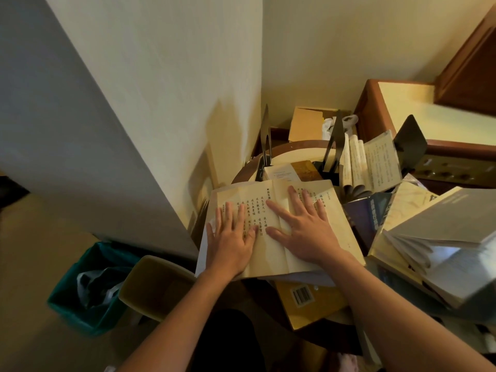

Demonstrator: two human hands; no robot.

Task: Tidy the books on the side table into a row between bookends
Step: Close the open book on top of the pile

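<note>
The open book lying flat carried vertical columns of black Chinese characters, too small for me to read with certainty. A yellow book nearer me bore a white barcode label, its digits illegible. The fanned pages standing behind and a blue book showed blurred Chinese print.

Two bare forearms, left hand and right hand, dark garment low between them
</note>
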